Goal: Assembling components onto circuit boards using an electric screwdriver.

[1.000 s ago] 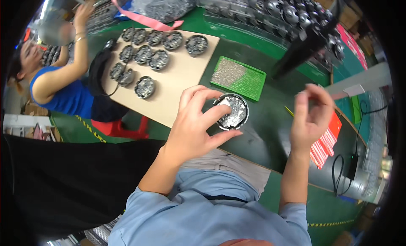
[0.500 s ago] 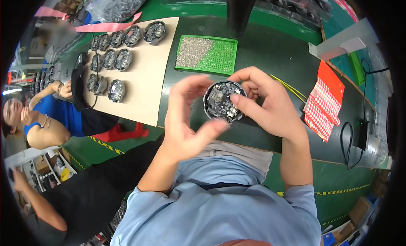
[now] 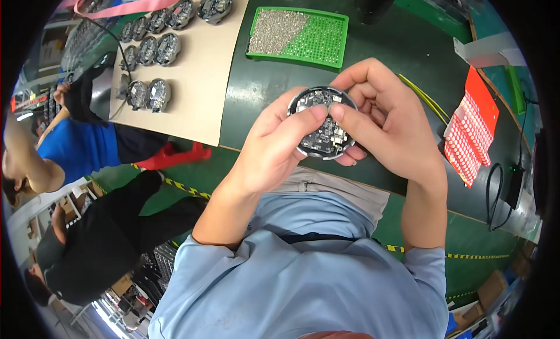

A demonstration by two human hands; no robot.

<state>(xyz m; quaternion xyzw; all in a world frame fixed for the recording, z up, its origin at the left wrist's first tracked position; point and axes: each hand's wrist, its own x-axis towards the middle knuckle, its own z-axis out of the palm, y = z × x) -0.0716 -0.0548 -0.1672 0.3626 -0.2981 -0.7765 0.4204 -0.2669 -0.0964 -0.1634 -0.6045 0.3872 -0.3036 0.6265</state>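
Observation:
A round black housing with a circuit board (image 3: pixel 318 132) in it is held up between my two hands, over the near edge of the dark table. My left hand (image 3: pixel 273 142) grips its left side, the thumb pressed on the board's face. My right hand (image 3: pixel 388 126) holds the right side, its thumb on the board close to the left one and its fingers curled behind the rim. Both hands are closed on the housing. Beyond them lies a green perforated tray (image 3: pixel 318 58), its left part heaped with small silvery screws.
Several similar round board assemblies (image 3: pixel 168 49) stand in rows on a tan sheet (image 3: pixel 201 100) at left. Yellow sticks (image 3: pixel 424 98) and a red sheet with pale dots (image 3: pixel 471 129) lie at right, near a black cable (image 3: pixel 494 199). Two people are at the left.
My left hand has closed onto the housing and its thumb now presses the board. The right thumb has shifted toward the board's upper middle. The view has tilted, so the table sits higher.

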